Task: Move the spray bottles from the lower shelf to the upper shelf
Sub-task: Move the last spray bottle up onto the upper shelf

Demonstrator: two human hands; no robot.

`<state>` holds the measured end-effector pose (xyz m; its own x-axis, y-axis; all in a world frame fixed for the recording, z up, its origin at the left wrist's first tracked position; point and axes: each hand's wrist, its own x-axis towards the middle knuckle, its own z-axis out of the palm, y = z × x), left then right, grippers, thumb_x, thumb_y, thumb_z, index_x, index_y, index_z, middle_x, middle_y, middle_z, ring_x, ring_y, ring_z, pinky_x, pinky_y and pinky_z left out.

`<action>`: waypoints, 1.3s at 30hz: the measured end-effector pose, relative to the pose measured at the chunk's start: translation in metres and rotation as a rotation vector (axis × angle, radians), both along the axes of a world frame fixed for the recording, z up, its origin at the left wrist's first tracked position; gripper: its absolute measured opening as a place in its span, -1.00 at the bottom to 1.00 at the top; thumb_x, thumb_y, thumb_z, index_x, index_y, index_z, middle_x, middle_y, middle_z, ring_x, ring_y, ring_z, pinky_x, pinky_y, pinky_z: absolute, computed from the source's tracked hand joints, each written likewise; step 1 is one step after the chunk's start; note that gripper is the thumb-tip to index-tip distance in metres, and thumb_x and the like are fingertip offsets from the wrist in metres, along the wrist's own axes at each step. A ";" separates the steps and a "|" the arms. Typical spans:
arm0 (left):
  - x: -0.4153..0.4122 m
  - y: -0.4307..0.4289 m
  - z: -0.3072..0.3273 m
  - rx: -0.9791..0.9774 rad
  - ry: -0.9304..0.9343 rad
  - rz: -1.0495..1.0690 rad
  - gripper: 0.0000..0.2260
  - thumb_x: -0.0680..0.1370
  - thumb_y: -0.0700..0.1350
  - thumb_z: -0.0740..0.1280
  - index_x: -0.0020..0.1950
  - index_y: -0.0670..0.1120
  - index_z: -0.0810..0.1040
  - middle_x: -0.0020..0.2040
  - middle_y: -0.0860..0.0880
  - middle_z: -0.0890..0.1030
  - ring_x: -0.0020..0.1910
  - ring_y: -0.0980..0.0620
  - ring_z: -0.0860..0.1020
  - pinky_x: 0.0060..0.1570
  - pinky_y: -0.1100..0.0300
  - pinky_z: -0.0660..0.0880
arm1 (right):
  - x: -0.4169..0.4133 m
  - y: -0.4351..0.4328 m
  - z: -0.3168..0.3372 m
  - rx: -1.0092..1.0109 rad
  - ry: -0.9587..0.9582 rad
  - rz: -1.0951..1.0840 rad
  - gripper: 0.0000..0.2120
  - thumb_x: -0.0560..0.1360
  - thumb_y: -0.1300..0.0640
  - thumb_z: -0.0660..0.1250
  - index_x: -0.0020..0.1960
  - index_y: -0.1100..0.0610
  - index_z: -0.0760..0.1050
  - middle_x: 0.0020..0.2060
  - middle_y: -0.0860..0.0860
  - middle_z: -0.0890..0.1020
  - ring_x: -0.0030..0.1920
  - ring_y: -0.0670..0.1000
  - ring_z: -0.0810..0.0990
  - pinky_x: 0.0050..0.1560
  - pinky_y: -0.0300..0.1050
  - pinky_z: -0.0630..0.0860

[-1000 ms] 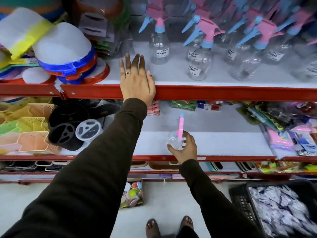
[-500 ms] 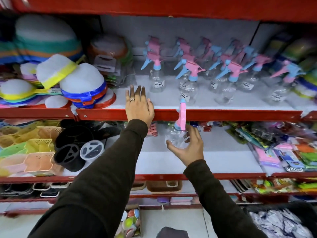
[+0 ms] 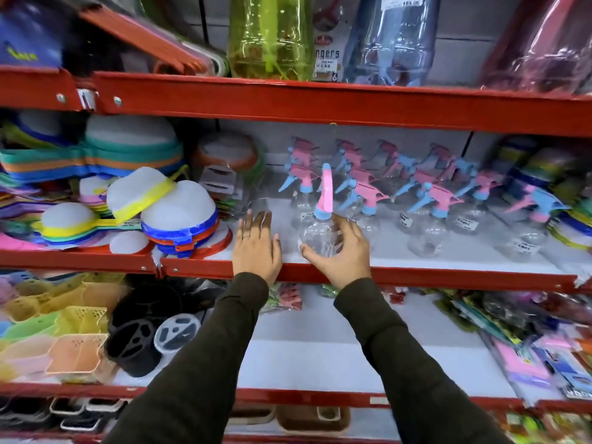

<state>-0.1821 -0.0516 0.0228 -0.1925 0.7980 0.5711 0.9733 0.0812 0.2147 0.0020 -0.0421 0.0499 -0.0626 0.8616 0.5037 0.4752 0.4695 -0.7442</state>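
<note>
Now we are setting a clear spray bottle (image 3: 317, 233) at the front edge of the upper shelf (image 3: 416, 277), our right hand (image 3: 339, 251) clamped around its round body, while our left hand (image 3: 256, 248) is lying flat and spread on the shelf. Letting go too near the lip could be tipping it off, or nudging the other spray bottles (image 3: 426, 213) over. White price stickers are too blurred to read; above, "ngers" is showing on a package (image 3: 326, 56).

We are in a household-goods shop: red metal shelves (image 3: 320, 104) packed with identical spray bottles (image 3: 429, 225) bearing price stickers, stacked plastic strainers (image 3: 179, 216), pastel baskets (image 3: 77, 350) and packaged wares (image 3: 538, 357).
</note>
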 end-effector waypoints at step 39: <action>-0.009 -0.002 -0.006 -0.082 0.016 0.040 -0.47 0.61 0.02 0.02 0.51 -0.20 0.33 0.49 -0.16 0.40 0.56 -0.16 0.20 0.57 -0.09 0.04 | -0.034 0.032 0.000 -0.190 -0.083 -0.070 -0.35 0.27 -0.16 0.59 0.20 0.07 0.39 0.15 0.07 0.53 0.16 0.11 0.56 0.21 0.04 0.54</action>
<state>-0.1911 -0.0536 0.0170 -0.2169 0.8340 0.5073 0.9721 0.1370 0.1905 -0.0315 -0.0105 0.0501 -0.0342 0.9443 0.3272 0.5650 0.2883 -0.7731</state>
